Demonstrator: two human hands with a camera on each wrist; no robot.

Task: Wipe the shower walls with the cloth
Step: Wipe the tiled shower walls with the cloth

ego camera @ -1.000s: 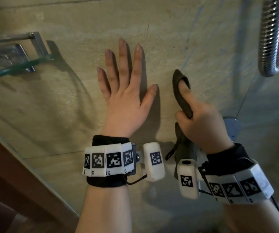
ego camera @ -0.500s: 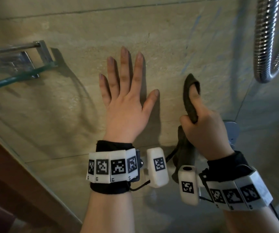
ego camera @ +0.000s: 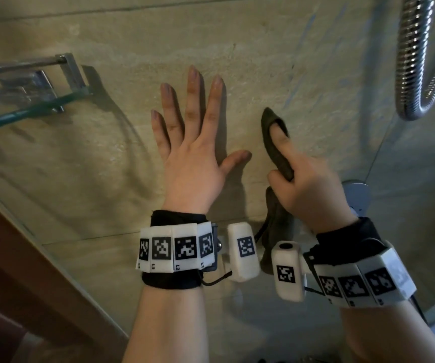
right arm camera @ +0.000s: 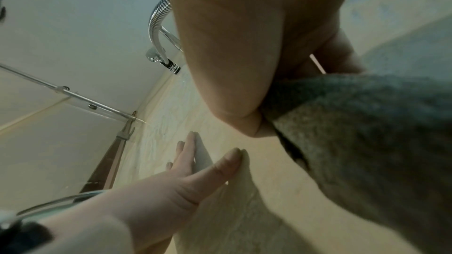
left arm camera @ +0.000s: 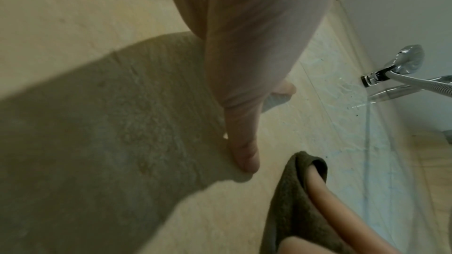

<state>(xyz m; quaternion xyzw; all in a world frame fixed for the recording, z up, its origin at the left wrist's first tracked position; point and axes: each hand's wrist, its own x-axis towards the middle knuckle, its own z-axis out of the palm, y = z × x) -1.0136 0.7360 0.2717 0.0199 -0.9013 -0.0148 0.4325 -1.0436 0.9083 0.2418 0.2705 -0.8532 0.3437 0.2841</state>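
Observation:
A dark olive cloth (ego camera: pixel 274 142) lies against the beige tiled shower wall (ego camera: pixel 276 56). My right hand (ego camera: pixel 308 189) grips it, with the forefinger stretched up inside a fold and pressing it to the wall; the rest of the cloth (ego camera: pixel 274 231) hangs below the fist. The cloth (left arm camera: pixel 291 210) also shows wrapped over that finger in the left wrist view and bunched under the palm in the right wrist view, cloth (right arm camera: pixel 362 142). My left hand (ego camera: pixel 192 153) rests flat on the wall just left of the cloth, fingers spread and straight, holding nothing.
A glass shelf on a chrome bracket (ego camera: pixel 35 87) juts from the wall at upper left. A chrome shower hose (ego camera: pixel 415 74) loops down at upper right, with a round chrome fitting (ego camera: pixel 355 195) behind my right hand. A wooden frame edge (ego camera: pixel 14 258) runs along the lower left.
The right hand with the cloth has slid a little left along the wall, towards the left thumb. The left hand stays flat on the wall; the head view has shifted slightly.

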